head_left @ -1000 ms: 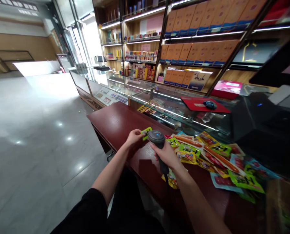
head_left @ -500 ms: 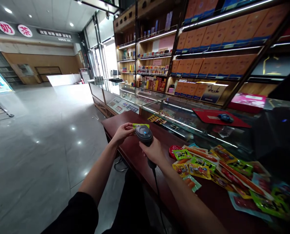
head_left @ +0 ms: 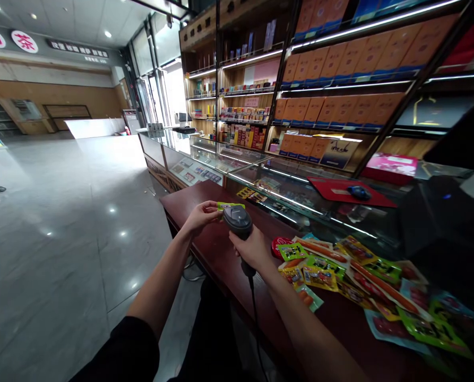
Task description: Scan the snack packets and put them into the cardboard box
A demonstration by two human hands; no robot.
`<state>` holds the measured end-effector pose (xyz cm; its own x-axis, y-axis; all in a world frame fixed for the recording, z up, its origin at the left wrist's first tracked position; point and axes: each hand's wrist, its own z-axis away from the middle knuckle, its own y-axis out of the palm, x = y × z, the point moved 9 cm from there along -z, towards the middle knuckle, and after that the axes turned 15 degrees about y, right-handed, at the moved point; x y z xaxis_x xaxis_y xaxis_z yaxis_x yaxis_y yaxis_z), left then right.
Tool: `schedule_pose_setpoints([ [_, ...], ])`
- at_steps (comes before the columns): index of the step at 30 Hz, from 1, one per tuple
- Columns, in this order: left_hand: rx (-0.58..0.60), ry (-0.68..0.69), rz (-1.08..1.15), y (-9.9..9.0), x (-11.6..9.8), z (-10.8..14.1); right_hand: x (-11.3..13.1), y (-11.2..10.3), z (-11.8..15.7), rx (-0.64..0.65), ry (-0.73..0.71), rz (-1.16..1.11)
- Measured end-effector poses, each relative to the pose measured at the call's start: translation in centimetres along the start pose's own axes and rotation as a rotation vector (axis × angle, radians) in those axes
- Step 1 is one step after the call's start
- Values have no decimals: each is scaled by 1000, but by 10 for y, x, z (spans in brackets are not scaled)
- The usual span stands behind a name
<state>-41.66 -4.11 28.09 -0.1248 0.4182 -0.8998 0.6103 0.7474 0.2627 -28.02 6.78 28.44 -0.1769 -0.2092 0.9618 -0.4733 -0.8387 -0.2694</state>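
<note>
My left hand [head_left: 202,217] pinches the left end of a small green snack packet [head_left: 231,205] above the dark red table. Wrapped round the grip of a black barcode scanner [head_left: 238,219] is my right hand [head_left: 255,248]. The scanner's head covers part of the packet, and its cord hangs down past the table edge. Whether scanner and packet touch, I cannot tell. To the right of my right hand lies a pile of snack packets [head_left: 320,278], green, yellow and clear, some with sausages inside. A round red item [head_left: 280,246] sits at the pile's left end.
Beyond the dark red table [head_left: 205,193] runs a glass display counter [head_left: 240,159]. On it lie a red mat [head_left: 316,185] and a computer mouse [head_left: 358,192]. A dark device [head_left: 439,228] stands at the right. Behind are shelves of orange boxes [head_left: 340,109].
The view has turned slightly to the right. The blue light on the scanner's head no longer shows. Both hands keep their hold on the packet and the scanner.
</note>
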Motion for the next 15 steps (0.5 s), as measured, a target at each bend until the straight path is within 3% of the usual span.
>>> schedule_pose_setpoints([
  [9, 12, -34, -24, -3, 15, 0, 0, -7, 0, 18, 35, -29],
  [15, -108, -65, -11, -27, 29, 3, -6, 6, -8, 63, 32, -23],
])
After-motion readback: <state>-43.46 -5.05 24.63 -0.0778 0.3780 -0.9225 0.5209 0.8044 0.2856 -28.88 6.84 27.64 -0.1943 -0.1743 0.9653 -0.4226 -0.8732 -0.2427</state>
